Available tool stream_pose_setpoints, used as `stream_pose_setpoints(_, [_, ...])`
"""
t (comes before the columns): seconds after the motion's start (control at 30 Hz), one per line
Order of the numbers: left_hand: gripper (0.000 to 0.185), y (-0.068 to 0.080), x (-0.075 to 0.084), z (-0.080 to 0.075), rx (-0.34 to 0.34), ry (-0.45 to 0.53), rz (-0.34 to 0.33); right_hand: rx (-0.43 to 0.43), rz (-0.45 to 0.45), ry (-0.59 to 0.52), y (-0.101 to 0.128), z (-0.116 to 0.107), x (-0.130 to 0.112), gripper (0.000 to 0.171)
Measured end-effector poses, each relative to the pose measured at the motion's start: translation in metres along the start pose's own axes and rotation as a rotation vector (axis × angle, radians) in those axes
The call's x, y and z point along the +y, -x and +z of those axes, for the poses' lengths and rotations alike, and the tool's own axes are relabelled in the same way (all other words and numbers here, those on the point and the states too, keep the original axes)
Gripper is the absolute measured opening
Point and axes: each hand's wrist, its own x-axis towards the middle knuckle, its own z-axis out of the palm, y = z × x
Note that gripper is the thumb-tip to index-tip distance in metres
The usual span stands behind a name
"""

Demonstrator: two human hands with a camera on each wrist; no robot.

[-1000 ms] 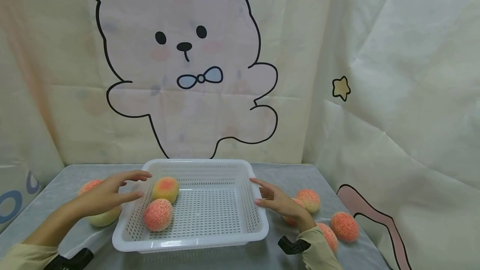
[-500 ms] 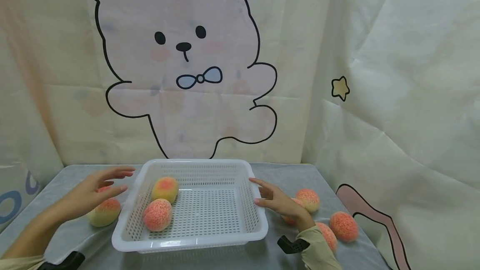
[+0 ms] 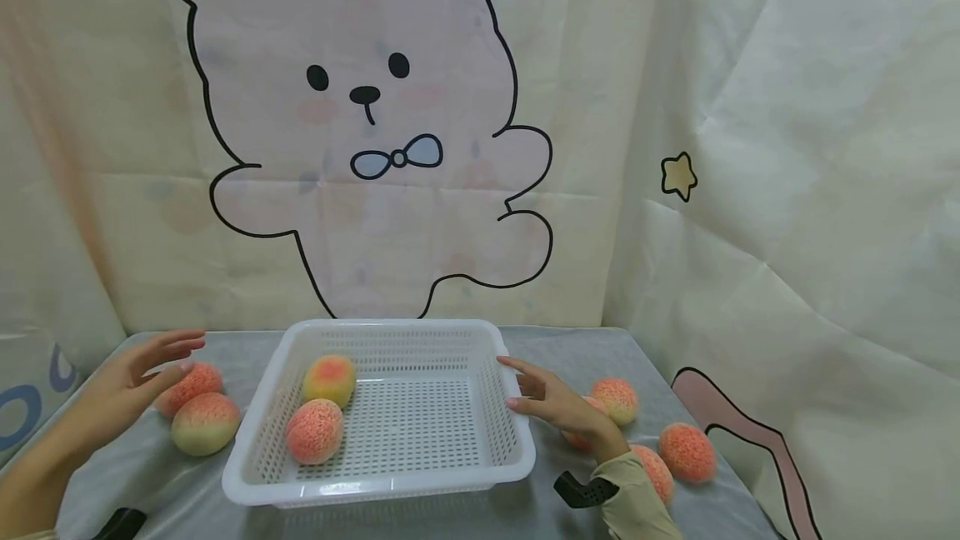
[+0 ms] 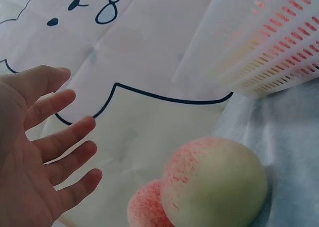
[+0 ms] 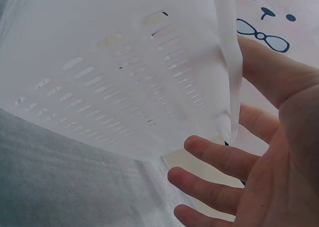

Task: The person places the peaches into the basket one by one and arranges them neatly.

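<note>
Peach (image 4: 214, 182) fills left wrist view; head view shows basket (image 3: 378, 486) whole.

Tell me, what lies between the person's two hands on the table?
In the head view, the white basket sits between the left hand and right hand, with two peaches inside.

Right hand (image 3: 558, 407) hides most of one peach (image 3: 581, 438), apparently.

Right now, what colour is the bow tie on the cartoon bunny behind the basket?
Pale blue with a black outline; the bow tie shows best in the head view.
</note>
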Motion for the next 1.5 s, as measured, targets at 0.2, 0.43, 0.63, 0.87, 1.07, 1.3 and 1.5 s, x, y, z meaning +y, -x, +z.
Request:
stream_pose_setpoints(0.2, [0.045,0.004,-0.019,0.003,0.051,-0.009,-0.084,-0.003,0.006,-0.014,0.000,0.001,0.000,0.074])
stream_pose_setpoints(0.43, [0.051,0.009,-0.040,0.010,0.144,0.010,-0.128,-0.006,0.006,-0.012,-0.001,0.001,0.000,0.073])
stream_pose_setpoints(0.63, [0.065,0.006,-0.050,0.011,0.102,0.011,-0.261,0.001,0.000,0.001,-0.001,0.000,-0.003,0.074])
stream_pose_setpoints(0.87, [0.067,0.010,-0.065,0.013,0.027,0.091,-0.298,0.001,0.016,0.007,-0.001,0.001,-0.002,0.074])
stream_pose_setpoints(1.07, [0.066,0.013,-0.075,0.019,-0.052,0.062,-0.292,-0.002,-0.001,0.005,-0.001,0.000,-0.002,0.074])
stream_pose_setpoints(1.3, [0.069,0.010,-0.076,0.021,-0.118,0.102,-0.323,-0.015,-0.012,-0.038,-0.001,0.000,-0.002,0.075])
stream_pose_setpoints(1.5, [0.069,0.014,-0.083,0.026,-0.085,0.115,-0.290,-0.020,-0.007,-0.050,-0.001,0.000,0.000,0.074])
